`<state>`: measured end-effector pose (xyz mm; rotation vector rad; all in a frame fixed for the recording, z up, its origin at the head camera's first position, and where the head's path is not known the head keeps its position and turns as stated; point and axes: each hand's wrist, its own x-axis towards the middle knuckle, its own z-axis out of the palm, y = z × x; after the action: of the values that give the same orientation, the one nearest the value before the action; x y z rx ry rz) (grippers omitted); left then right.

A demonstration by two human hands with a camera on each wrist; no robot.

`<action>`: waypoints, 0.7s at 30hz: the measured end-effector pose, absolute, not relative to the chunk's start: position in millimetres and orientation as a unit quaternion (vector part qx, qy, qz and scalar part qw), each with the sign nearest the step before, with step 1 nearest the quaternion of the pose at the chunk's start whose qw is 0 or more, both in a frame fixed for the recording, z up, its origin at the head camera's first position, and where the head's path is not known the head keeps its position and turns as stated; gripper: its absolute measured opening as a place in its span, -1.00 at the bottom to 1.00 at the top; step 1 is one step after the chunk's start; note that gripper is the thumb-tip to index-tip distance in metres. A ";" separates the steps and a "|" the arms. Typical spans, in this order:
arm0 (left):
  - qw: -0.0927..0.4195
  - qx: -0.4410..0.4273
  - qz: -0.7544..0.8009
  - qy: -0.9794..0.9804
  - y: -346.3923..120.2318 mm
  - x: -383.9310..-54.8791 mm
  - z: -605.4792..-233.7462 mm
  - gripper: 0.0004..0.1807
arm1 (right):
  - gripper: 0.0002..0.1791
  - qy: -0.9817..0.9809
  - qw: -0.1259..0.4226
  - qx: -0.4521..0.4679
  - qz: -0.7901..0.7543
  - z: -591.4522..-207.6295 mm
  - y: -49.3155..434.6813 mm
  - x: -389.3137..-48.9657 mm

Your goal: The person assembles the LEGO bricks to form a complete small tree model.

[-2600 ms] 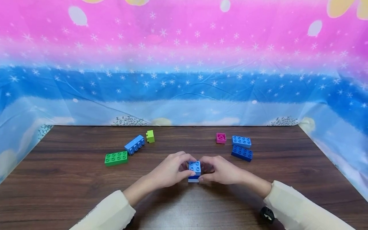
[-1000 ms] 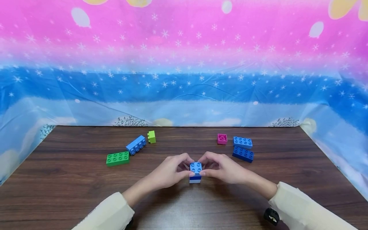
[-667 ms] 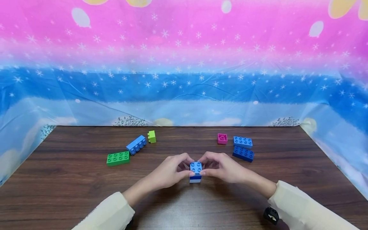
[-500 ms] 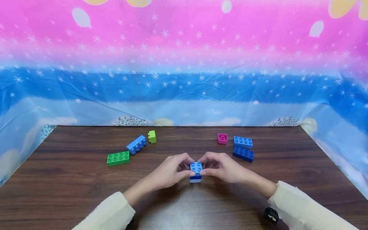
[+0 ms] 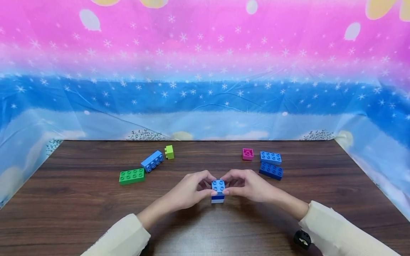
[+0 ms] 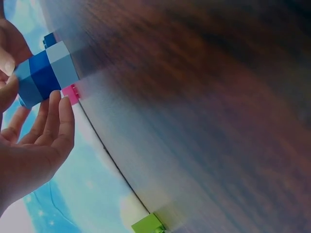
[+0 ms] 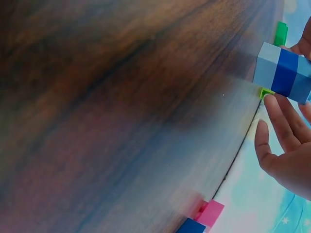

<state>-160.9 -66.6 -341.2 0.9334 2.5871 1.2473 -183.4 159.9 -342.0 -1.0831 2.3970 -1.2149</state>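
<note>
A small upright stack of three toy building bricks (image 5: 218,190) stands near the middle of the table. Its top brick (image 5: 218,185) is light blue with studs upward, the middle brick (image 6: 43,74) dark blue, the bottom brick (image 7: 267,64) pale grey-blue. My left hand (image 5: 192,190) pinches the top brick from the left, thumb on the near side and fingers behind. From the right, my right hand (image 5: 248,186) pinches the same brick in a matching way. In the wrist views several fingers of each hand spread beside the stack. The three bricks sit flush, with no gap visible.
Back left on the table (image 5: 96,213) lie a green brick (image 5: 131,176), a blue brick (image 5: 152,161) on its side and a lime brick (image 5: 169,152). Back right are a pink brick (image 5: 247,154), a light blue brick (image 5: 270,157) and a dark blue brick (image 5: 271,171). A printed cloth (image 5: 205,96) hangs behind.
Since the oldest frame, my right thumb has risen from the stack's lower part to the top brick, level with my left thumb. Over the last second, hardly anything has moved.
</note>
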 end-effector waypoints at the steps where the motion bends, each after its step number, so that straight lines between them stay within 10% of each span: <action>1: 0.062 0.308 0.413 0.855 -66.9 -160.6 -341.0 -0.77 | -0.71 0.821 0.124 -0.371 -0.415 -342.0 159.7 -183.4; 12: 0.067 0.306 0.408 0.858 -66.4 -159.8 -340.2 -0.78 | -0.65 0.830 0.170 -0.336 -0.412 -338.8 169.4 -184.9; 21: 0.068 0.297 0.399 0.865 -66.8 -159.7 -340.0 -0.74 | -0.56 0.878 0.103 -0.305 -0.353 -325.9 200.0 -192.5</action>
<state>-159.7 -66.8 -340.0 0.8958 2.6050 1.2031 -192.5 200.0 -325.9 -0.9011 2.5922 -1.0433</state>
